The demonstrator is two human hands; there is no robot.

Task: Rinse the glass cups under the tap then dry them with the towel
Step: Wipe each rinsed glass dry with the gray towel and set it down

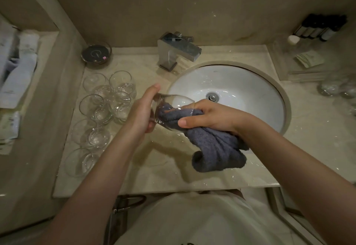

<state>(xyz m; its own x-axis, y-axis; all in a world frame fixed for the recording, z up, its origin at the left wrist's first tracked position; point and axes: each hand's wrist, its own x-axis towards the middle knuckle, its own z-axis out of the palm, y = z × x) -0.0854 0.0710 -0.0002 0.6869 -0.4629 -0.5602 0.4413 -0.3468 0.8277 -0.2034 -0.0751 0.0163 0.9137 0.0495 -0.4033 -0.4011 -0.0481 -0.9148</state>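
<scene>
The glass cup (169, 108) is held on its side above the surface (154, 175), just at the left rim of the sink (250, 83), with its mouth turned to the right. A grey towel (213, 146) is pushed into that mouth; the rest of it hangs down in a thick roll over the front part of the surface.

The left hand (141, 113) supports the base of the cup — the fingers look mostly straight against the glass, and the fingertips below are partly hidden behind it, so its grip is a flat press and not a clench. The right hand (208, 116) is clenched around the towel at the cup's mouth, the thumb lying across the cloth.

Along the left edge of the surface stand more cups (105, 100), close together and some touching, in a group that runs from the back toward the front left corner. The left forearm passes just beside the front ones. At the back left corner there is a round dark dish (96, 54). The tap (176, 49) stands at the back edge, behind the sink — no water is seen running from it. At the right edge more glassware (337, 88) is blurred, and at the back right corner dark bottles (321, 27) stand in a row beside a small white cap (293, 39). A shelf (17, 75) at the left holds white packets.
</scene>
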